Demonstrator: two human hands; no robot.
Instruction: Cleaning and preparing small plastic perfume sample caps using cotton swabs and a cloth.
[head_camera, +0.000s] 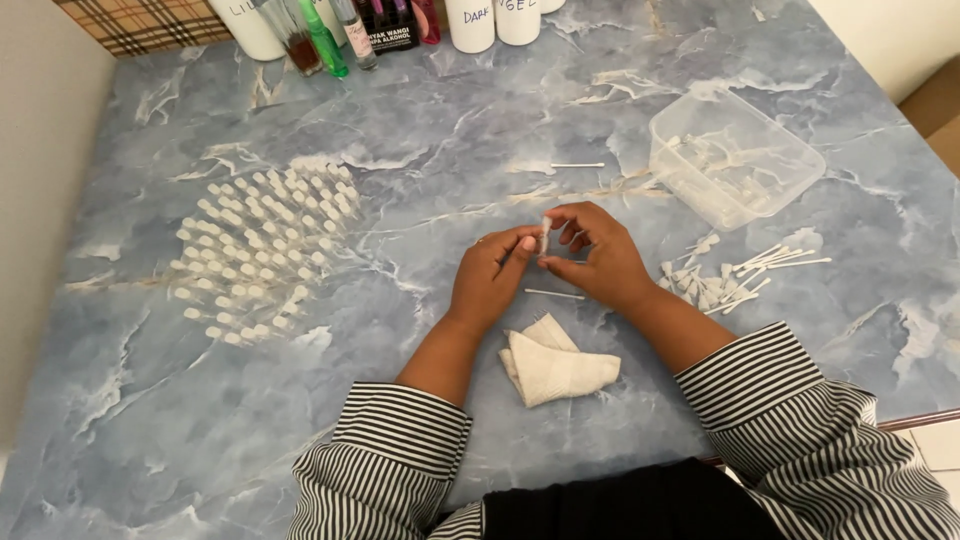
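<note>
— Striped black-and-white sleeves (400, 440) fill the bottom edge of the frame, nearest the camera. What do the hands hold?

— Both meet just above the middle of the frame on a small clear plastic vial with a white cap (545, 236), held upright. The left hand (490, 280) pinches it from the left with thumb and forefinger closed on it; the right hand (600, 258) closes its fingertips on it from the right, the other fingers curled loosely.

— And right around them?

— A thin white stick (555, 294) lies on the blue marbled tabletop (150, 400) just under the hands. A folded white cloth (555, 368) lies below that, between the forearms.

— Further out?

— To the right of the right hand, a loose heap of small white caps and thin sticks (725, 278). Above it, in the upper right, a clear rectangular plastic tub (735, 158) with more pieces inside. One lone white stick (577, 165) lies left of the tub.

— On the left side?

— Rows of capped little vials standing together (265, 250), well apart from the hands. Along the top edge, white bottles and small coloured bottles (400, 25).
</note>
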